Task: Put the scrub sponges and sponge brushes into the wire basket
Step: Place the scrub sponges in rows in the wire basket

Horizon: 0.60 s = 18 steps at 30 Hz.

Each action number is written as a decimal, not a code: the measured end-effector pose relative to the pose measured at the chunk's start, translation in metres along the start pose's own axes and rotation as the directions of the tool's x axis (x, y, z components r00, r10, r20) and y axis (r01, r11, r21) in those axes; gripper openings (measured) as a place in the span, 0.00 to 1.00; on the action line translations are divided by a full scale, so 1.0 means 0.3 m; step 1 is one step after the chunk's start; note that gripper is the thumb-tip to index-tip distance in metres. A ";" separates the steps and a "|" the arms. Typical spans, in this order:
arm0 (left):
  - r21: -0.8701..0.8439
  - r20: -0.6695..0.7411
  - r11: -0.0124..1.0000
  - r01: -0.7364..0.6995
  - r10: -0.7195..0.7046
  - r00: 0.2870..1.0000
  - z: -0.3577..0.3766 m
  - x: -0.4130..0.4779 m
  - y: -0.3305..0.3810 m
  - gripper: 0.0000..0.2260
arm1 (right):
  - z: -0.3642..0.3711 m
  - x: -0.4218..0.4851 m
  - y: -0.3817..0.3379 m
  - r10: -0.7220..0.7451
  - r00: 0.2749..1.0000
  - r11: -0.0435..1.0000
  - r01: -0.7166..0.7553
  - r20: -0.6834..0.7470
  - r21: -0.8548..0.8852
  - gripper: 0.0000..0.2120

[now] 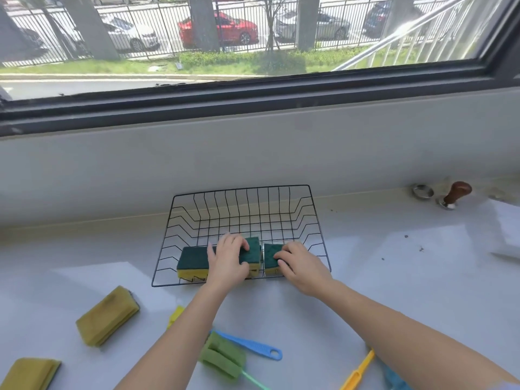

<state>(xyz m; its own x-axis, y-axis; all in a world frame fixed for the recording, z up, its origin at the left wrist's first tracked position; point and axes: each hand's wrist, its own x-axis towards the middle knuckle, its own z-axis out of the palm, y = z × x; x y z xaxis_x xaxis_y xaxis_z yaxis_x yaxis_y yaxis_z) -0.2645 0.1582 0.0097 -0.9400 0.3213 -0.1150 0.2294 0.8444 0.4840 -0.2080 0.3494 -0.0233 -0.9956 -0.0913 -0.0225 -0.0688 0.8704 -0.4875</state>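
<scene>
A black wire basket stands on the white counter below the window. Three green-and-yellow scrub sponges lie along its front edge: one at the left, one in the middle under my left hand, one at the right under my right hand. Both hands rest fingers-down on their sponges. On the counter in front lie two yellow sponge stacks, a green sponge brush, a blue brush handle and a yellow brush handle, partly hidden by my arms.
A wooden-handled tamper and a metal ring stand at the back right by the wall. White paper lies at the right edge. A yellow piece peeks out beside my left forearm. The window ledge rises behind the basket.
</scene>
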 end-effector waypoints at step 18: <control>0.010 0.086 0.958 -0.287 0.285 0.955 0.117 0.049 0.232 0.15 | -0.064 -0.084 0.042 0.165 0.895 0.959 -0.048 -0.414 0.280 0.16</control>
<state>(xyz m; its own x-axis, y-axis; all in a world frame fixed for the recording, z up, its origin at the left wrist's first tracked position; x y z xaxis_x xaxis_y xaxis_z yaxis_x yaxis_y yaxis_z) -0.2535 0.2368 0.0113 -0.8102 0.5843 -0.0461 0.4921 0.7208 0.4881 -0.1851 0.3721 -0.0123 -0.9289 0.2628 0.2610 -0.0006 0.7037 -0.7105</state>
